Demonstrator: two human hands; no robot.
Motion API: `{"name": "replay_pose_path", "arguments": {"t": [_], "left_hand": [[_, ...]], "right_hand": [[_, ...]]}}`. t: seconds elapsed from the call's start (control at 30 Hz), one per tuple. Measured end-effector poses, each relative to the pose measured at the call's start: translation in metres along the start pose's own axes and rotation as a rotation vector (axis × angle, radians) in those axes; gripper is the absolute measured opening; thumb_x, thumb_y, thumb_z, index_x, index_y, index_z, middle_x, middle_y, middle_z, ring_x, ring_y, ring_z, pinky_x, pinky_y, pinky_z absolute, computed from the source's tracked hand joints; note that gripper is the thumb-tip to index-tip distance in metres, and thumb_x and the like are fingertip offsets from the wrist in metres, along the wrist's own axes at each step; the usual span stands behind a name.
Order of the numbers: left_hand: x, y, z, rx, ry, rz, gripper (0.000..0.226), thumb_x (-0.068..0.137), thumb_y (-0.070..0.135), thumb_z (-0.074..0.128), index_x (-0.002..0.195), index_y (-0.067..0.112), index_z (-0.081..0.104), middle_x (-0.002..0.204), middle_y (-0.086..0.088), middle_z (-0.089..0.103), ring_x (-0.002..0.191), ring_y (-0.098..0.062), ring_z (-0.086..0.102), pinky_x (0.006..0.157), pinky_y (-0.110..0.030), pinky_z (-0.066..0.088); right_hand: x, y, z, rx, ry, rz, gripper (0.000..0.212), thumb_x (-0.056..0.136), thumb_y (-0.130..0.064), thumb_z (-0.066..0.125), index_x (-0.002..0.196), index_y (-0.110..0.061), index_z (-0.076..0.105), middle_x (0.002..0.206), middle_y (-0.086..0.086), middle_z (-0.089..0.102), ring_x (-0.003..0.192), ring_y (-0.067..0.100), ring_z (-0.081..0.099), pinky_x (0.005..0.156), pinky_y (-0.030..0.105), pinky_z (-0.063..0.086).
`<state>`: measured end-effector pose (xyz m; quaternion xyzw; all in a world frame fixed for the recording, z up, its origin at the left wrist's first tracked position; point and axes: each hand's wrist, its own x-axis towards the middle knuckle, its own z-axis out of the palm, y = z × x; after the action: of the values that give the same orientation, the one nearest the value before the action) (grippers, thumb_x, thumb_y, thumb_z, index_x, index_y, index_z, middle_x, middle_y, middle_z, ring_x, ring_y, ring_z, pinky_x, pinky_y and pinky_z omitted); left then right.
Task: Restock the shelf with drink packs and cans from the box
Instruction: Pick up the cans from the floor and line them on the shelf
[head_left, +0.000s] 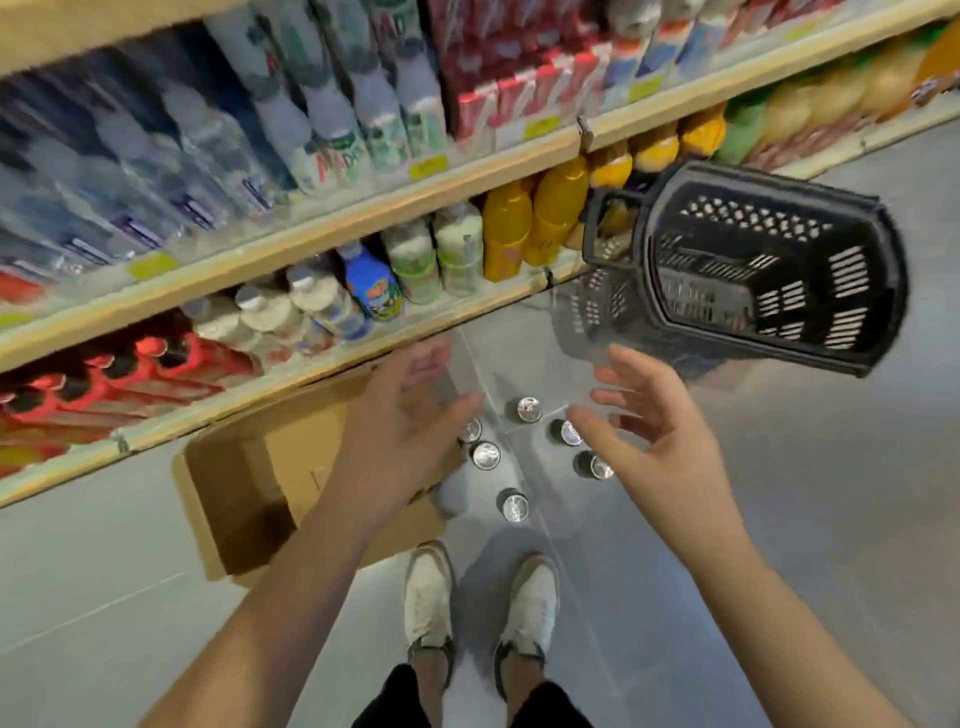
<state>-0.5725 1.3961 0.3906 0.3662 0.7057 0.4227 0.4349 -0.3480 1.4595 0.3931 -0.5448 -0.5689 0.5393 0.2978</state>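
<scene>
Now | left hand (410, 410) fingers spread, empty | right hand (654, 431) likewise (palms facing) | both above 6 cans (485, 456)

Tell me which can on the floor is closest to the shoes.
The lone can just ahead of the white shoes, lowest in the view. The other cans stand farther off.

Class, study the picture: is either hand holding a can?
No: the left hand and the right hand are both open and empty, while the cans stand on the floor by the box.
</scene>
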Motion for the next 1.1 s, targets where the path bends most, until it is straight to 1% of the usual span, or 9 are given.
{"name": "replay_pose_path", "arguments": {"t": [0.2, 0.3, 0.43, 0.6, 0.67, 0.77, 0.83, 0.97, 1.1], "left_hand": [[0.049, -0.171, 0.048, 0.070, -0.039, -0.080, 0.050, 0.087, 0.024, 0.079, 0.133, 0.029, 0.059, 0.128, 0.014, 0.059, 0.116, 0.012, 0.054, 0.094, -0.014, 0.050], [0.077, -0.247, 0.067, 0.141, -0.058, -0.087, 0.052, 0.087, 0.023, 0.079, 0.135, 0.026, 0.059, 0.131, 0.008, 0.059, 0.119, 0.005, 0.054, 0.100, -0.029, 0.052], [0.109, -0.330, 0.091, 0.257, -0.108, -0.064, 0.057, 0.084, 0.026, 0.081, 0.137, 0.028, 0.058, 0.132, 0.006, 0.056, 0.124, -0.002, 0.053, 0.105, -0.035, 0.048], [0.150, -0.419, 0.114, 0.416, -0.173, -0.005, 0.065, 0.082, 0.028, 0.083, 0.141, 0.025, 0.054, 0.131, 0.007, 0.054, 0.124, -0.004, 0.050, 0.110, -0.027, 0.040], [0.159, -0.441, 0.119, 0.442, -0.206, -0.009, 0.067, 0.082, 0.031, 0.083, 0.142, 0.027, 0.052, 0.133, 0.009, 0.052, 0.122, 0.000, 0.050, 0.108, -0.022, 0.040], [0.168, -0.460, 0.122, 0.482, -0.241, -0.011, 0.069, 0.081, 0.035, 0.083, 0.142, 0.033, 0.051, 0.131, 0.012, 0.049, 0.114, 0.003, 0.050, 0.100, -0.007, 0.038], [0.169, -0.467, 0.120, 0.535, -0.238, -0.029, 0.068, 0.081, 0.037, 0.082, 0.141, 0.034, 0.051, 0.130, 0.013, 0.048, 0.114, 0.001, 0.050, 0.094, 0.000, 0.033], [0.162, -0.474, 0.111, 0.578, -0.222, -0.059, 0.064, 0.078, 0.029, 0.085, 0.135, 0.028, 0.057, 0.130, 0.009, 0.051, 0.120, -0.005, 0.049, 0.099, -0.005, 0.029], [0.160, -0.479, 0.112, 0.554, -0.208, -0.048, 0.064, 0.076, 0.023, 0.087, 0.132, 0.031, 0.057, 0.127, 0.009, 0.051, 0.105, 0.014, 0.045, 0.091, 0.006, 0.025]], "right_hand": [[0.044, 0.165, 0.046, -0.072, -0.016, 0.091, 0.058, 0.083, -0.025, 0.085, 0.134, -0.036, 0.059, 0.124, -0.013, 0.068, 0.109, 0.002, 0.067, 0.090, 0.050, 0.058], [0.070, 0.246, 0.065, -0.114, -0.011, 0.075, 0.062, 0.081, -0.026, 0.085, 0.135, -0.037, 0.058, 0.123, -0.014, 0.068, 0.108, 0.001, 0.067, 0.086, 0.049, 0.059], [0.107, 0.339, 0.081, -0.196, -0.039, 0.018, 0.065, 0.079, -0.037, 0.086, 0.136, -0.047, 0.055, 0.124, -0.019, 0.066, 0.112, -0.004, 0.063, 0.093, 0.036, 0.056], [0.153, 0.434, 0.095, -0.258, -0.074, -0.020, 0.065, 0.081, -0.047, 0.083, 0.137, -0.055, 0.050, 0.129, -0.028, 0.057, 0.119, -0.012, 0.052, 0.091, 0.047, 0.059], [0.164, 0.456, 0.096, -0.323, -0.086, -0.054, 0.066, 0.081, -0.056, 0.079, 0.139, -0.056, 0.047, 0.130, -0.029, 0.055, 0.121, -0.015, 0.049, 0.091, 0.038, 0.058], [0.172, 0.476, 0.098, -0.428, -0.094, -0.088, 0.070, 0.079, -0.063, 0.073, 0.142, -0.051, 0.045, 0.134, -0.019, 0.055, 0.118, -0.017, 0.047, 0.093, 0.012, 0.040], [0.175, 0.482, 0.101, -0.460, -0.111, -0.088, 0.070, 0.077, -0.061, 0.073, 0.142, -0.049, 0.047, 0.132, -0.018, 0.053, 0.110, -0.014, 0.047, 0.089, 0.007, 0.035], [0.174, 0.487, 0.101, -0.486, -0.129, -0.072, 0.074, 0.078, -0.050, 0.080, 0.145, -0.040, 0.050, 0.129, -0.017, 0.051, 0.113, -0.005, 0.048, 0.086, -0.003, 0.034], [0.175, 0.492, 0.105, -0.522, -0.140, -0.069, 0.074, 0.079, -0.042, 0.084, 0.145, -0.034, 0.051, 0.133, -0.012, 0.052, 0.111, 0.000, 0.048, 0.085, -0.006, 0.033]]}}
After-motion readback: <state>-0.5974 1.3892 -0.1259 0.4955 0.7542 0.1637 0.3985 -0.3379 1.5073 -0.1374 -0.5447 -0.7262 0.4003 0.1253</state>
